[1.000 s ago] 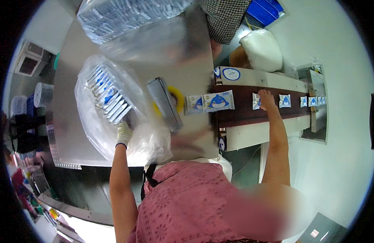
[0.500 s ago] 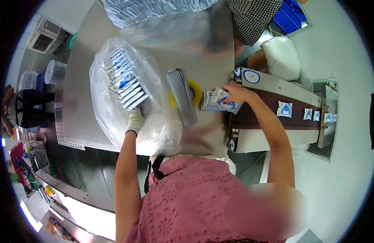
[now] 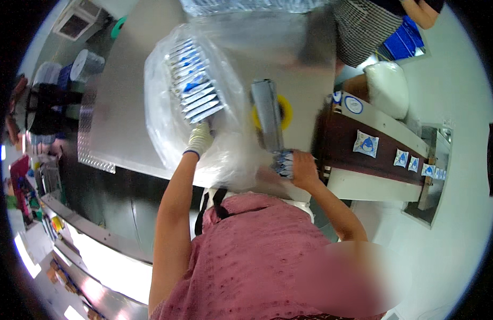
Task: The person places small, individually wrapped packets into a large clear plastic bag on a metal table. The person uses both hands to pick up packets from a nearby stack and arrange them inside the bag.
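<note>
A large clear plastic bag [image 3: 157,101] lies on the metal table, with a long row of small white-and-blue packets [image 3: 196,80] lined up in it. My left hand [image 3: 200,140], in a striped glove, is at the near end of that row; its fingertips are hidden among plastic and packets. Close to the table's right front edge, my right hand [image 3: 305,169] is bare and closed around a small stack of the same packets [image 3: 283,164]. Between the hands and farther back lie a folded grey bundle [image 3: 267,112] and a yellow tape roll [image 3: 285,113].
On the right, a dark conveyor belt [image 3: 340,141] carries several single packets [image 3: 366,144] in a line. A big heap of clear-wrapped packets [image 3: 246,6] sits at the table's far edge. Another person [image 3: 364,29] stands at the far right, beside a white sack [image 3: 388,90].
My right hand has brought the packets from the belt's end nearer to me and gathered them into a tighter stack. The left hand stays at the row's end. The whole view has shifted.
</note>
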`<state>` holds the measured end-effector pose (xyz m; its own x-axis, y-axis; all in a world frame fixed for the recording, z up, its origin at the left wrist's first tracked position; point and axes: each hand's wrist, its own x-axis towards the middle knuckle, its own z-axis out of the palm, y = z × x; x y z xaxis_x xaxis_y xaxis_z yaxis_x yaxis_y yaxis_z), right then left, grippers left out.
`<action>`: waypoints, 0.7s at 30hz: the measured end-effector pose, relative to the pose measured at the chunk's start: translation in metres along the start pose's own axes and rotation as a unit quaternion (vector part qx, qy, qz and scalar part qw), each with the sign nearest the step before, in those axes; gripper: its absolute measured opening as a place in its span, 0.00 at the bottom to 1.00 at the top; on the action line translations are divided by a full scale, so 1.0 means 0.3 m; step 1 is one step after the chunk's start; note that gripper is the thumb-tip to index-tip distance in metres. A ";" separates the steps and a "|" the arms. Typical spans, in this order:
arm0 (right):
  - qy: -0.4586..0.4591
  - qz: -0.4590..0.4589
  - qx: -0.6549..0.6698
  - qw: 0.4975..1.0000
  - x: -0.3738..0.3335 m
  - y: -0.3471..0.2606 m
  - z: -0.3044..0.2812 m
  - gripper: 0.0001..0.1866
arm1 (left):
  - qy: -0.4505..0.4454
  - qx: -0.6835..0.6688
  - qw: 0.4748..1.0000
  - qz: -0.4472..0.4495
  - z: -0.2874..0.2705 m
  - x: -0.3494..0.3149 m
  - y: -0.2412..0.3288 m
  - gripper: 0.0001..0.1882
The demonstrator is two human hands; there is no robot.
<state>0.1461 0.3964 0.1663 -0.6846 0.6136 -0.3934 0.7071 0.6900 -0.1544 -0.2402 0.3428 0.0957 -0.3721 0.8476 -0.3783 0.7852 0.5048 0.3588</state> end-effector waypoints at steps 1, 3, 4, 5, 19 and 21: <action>-0.044 0.039 0.100 0.993 0.003 -0.002 0.017 0.44 | -0.008 0.007 1.000 0.005 0.003 -0.008 -0.005 0.27; -0.125 0.089 0.246 0.957 -0.012 -0.006 -0.118 0.46 | -0.067 0.013 0.997 -0.028 -0.012 -0.015 -0.013 0.32; -0.155 0.117 0.276 0.941 -0.056 0.036 -0.115 0.47 | -0.041 -0.012 0.999 -0.011 -0.034 -0.031 0.002 0.33; -0.186 0.140 0.303 0.924 -0.068 0.053 -0.120 0.49 | -0.026 -0.030 0.999 -0.004 -0.050 -0.041 0.010 0.34; -0.154 -0.207 0.272 0.927 0.782 -0.575 -0.344 0.54 | -0.036 0.067 0.983 0.169 -0.066 -0.122 -0.089 0.23; -0.095 -0.231 0.087 0.964 0.833 -0.607 -0.344 0.48 | -0.158 0.127 0.979 0.037 0.080 -0.145 -0.145 0.22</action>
<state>-0.1719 0.4637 0.1896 -0.9011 0.1629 -0.4019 0.3641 0.7877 -0.4970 -0.2462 0.2801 0.0762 -0.1686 0.7675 -0.6184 0.9167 0.3527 0.1878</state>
